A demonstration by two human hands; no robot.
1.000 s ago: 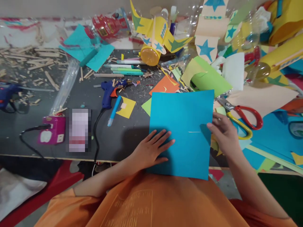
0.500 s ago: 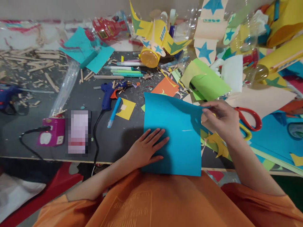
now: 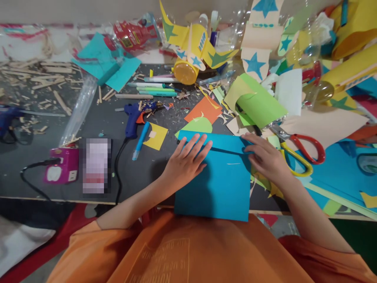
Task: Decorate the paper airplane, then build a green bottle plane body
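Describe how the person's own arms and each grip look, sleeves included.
The person wears an orange shirt with paler lettering on the front. Its loose, short sleeves leave both forearms uncovered. The left grip and right grip are bare, ungloved hands with five fingers.

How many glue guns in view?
2: one glue gun beside the blue marker, a second glue gun cut off at the picture's left edge. More may be hidden.

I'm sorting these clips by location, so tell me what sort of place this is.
Most likely a craft-making workspace, perhaps a classroom or workshop: a hot-glue gun, scissors with red and yellow handles, and a plastic bottle decorated with yellow paper wings suggest it.
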